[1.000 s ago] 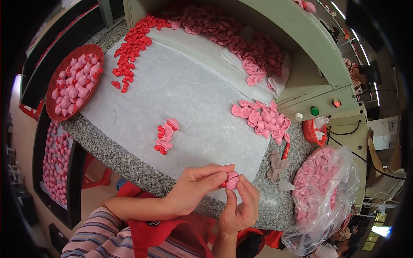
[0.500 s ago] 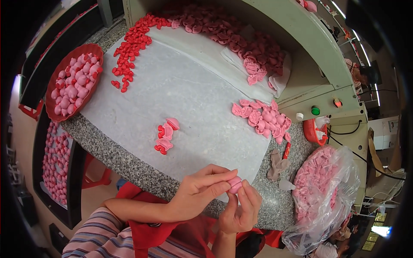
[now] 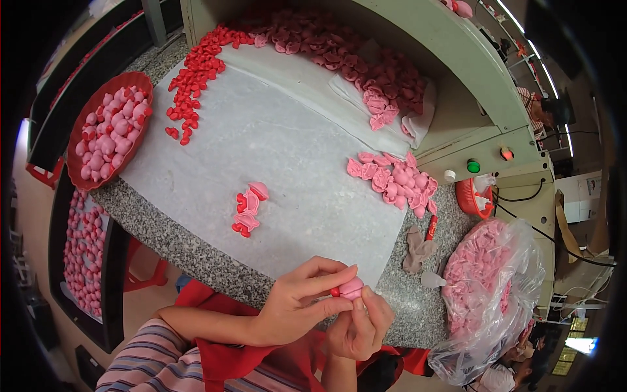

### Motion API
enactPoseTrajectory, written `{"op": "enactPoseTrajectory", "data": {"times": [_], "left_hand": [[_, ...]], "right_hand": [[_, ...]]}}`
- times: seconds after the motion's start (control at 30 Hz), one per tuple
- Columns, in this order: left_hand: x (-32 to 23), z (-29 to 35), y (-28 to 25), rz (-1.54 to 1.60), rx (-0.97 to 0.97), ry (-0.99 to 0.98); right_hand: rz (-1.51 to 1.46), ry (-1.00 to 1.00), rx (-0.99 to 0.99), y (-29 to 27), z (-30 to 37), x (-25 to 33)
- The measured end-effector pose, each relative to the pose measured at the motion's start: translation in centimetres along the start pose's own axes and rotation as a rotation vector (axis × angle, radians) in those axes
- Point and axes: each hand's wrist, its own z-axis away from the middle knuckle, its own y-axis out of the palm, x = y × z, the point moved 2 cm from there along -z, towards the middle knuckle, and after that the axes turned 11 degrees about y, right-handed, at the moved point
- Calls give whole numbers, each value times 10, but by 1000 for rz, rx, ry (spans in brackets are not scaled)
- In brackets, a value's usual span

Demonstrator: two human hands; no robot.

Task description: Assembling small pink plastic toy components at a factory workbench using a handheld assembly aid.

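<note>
Narrowly parted fingers (image 3: 326, 282) pinch a pink-and-red piece (image 3: 351, 288).

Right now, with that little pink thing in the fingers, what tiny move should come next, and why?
Perhaps a gentle squeeze of the pink piece: the left hand and the right hand both hold it, and a red part pokes out at its left end, so pressing might settle the two snugly together.
</note>
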Motion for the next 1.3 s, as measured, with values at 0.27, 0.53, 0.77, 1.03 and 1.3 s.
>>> {"op": "enactPoseTrajectory", "data": {"times": [0.27,0.53,0.77,1.03,1.3], "left_hand": [[-4,0,3,-9,-21,74],[-3,3,4,-26,-20,90],[-5,0,2,-38,16,89],[4,1,-1,108,66,9],[3,-4,-2,92,116,35]], "right_hand": [[-15,-87,-34,-3,1,1],[11,-25,-40,-3,4,4],[-23,-34,8,-7,3,4],[-554,418,255,-10,-12,-23],[-544,394,338,-13,-25,-22]]}}
